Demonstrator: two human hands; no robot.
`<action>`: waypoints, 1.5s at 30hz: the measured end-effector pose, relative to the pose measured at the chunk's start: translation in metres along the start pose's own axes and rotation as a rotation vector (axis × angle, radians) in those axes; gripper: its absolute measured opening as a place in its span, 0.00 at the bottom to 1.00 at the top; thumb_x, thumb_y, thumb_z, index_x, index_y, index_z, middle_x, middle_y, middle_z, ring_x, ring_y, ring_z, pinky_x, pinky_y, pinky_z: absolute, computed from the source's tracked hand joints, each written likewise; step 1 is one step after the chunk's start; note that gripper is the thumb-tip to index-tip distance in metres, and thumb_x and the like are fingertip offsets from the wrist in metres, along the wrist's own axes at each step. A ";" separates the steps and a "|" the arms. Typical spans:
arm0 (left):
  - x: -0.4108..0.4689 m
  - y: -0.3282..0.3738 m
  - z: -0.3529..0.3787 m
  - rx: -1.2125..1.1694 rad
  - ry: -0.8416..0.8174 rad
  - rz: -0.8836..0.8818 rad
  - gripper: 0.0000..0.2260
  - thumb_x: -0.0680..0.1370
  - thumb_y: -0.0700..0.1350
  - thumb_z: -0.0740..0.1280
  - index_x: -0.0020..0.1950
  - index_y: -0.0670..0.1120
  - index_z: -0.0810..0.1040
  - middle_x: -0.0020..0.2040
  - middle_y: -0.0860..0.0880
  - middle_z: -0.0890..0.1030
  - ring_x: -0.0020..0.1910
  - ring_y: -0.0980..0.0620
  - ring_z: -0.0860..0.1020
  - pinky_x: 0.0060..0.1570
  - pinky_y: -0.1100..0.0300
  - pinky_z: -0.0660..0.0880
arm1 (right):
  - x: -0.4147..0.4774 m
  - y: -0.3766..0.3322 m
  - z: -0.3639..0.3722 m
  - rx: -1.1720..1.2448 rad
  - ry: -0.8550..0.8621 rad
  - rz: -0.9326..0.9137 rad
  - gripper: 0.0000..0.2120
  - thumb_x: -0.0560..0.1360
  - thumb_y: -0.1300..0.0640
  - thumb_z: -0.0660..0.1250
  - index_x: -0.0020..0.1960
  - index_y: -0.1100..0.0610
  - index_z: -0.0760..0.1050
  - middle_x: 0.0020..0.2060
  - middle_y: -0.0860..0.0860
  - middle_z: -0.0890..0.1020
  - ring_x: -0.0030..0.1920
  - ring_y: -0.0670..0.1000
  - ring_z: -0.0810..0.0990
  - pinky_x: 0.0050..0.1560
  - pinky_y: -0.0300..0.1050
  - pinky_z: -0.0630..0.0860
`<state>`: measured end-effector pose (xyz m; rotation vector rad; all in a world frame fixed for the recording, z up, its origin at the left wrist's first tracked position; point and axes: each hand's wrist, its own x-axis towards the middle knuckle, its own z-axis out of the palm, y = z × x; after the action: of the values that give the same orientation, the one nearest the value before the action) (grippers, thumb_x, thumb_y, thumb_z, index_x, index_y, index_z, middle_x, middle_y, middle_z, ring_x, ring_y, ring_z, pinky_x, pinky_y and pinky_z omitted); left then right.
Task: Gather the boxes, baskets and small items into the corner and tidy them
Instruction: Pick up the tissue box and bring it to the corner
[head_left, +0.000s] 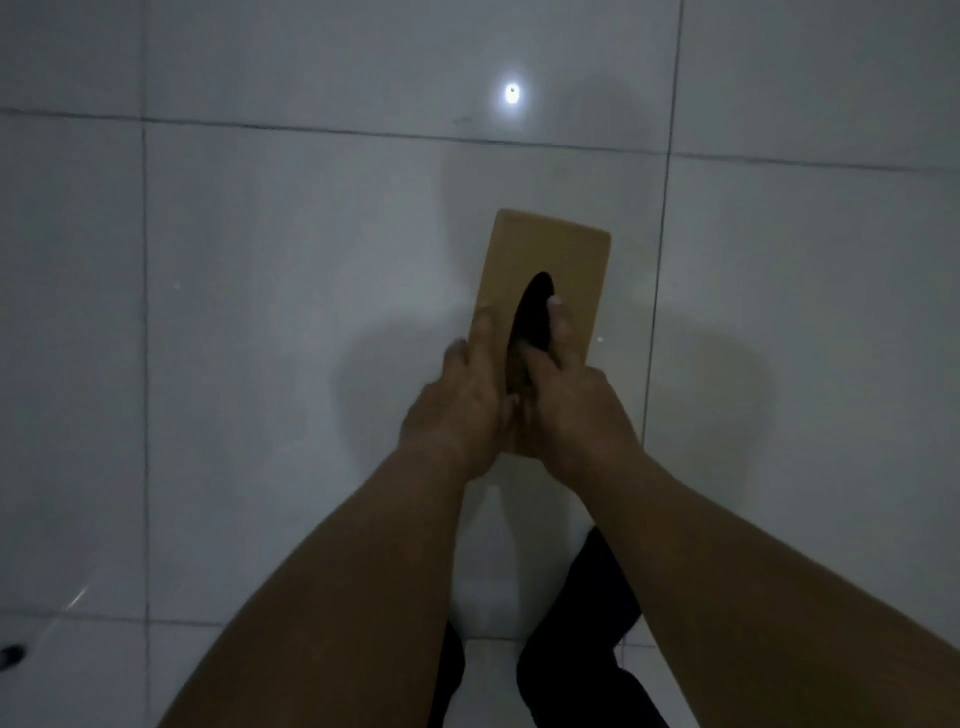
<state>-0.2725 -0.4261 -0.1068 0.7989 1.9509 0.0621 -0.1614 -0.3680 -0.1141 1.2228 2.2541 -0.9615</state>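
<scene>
Flat tan cardboard box with a dark oval slot in its top face (545, 249) is held in both hands above the pale grey tiled floor (260, 312), long axis pointing away from the person; probably a tissue-type box, can't confirm. Left hand (462, 400) wraps the near left edge, fingers lying along the side, so it carries the weight and stops the box from twisting; right hand (566, 395) clamps the near right side with one finger at the rim of the slot, likely as a hook for a surer hold on a smooth face; whether that finger goes inside I can't tell. Two-hand hold on the near end leaves the far end free, which suits carrying or setting it down far-end first. No corner, baskets or other items in view; my read is that the box is mid-carry, not yet placed. Bright lamp reflection (512, 93) on the tile; dark trouser legs (582, 649) below.
</scene>
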 end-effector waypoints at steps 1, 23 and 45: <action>0.000 0.002 0.002 -0.121 0.019 -0.058 0.39 0.79 0.55 0.62 0.75 0.59 0.34 0.75 0.45 0.61 0.66 0.39 0.70 0.60 0.45 0.71 | 0.001 -0.002 -0.002 0.028 0.046 -0.008 0.26 0.79 0.55 0.62 0.75 0.51 0.59 0.78 0.47 0.37 0.59 0.62 0.74 0.56 0.54 0.75; -0.281 0.038 -0.087 -0.895 0.437 -0.585 0.21 0.73 0.55 0.69 0.62 0.52 0.67 0.42 0.56 0.73 0.41 0.56 0.74 0.41 0.64 0.75 | -0.162 -0.168 -0.164 0.147 -0.384 0.034 0.42 0.72 0.39 0.67 0.76 0.43 0.45 0.65 0.52 0.74 0.60 0.57 0.76 0.59 0.53 0.74; -0.566 -0.115 0.021 -1.368 0.745 -1.133 0.25 0.70 0.65 0.67 0.60 0.55 0.65 0.47 0.54 0.75 0.45 0.52 0.76 0.54 0.59 0.75 | -0.423 -0.324 0.008 -0.382 -0.704 -0.472 0.44 0.76 0.47 0.66 0.78 0.49 0.38 0.67 0.52 0.74 0.63 0.55 0.76 0.63 0.49 0.73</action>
<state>-0.1460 -0.8364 0.2798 -1.3653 2.0908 0.9621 -0.2071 -0.7372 0.2669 0.1330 2.0128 -0.8706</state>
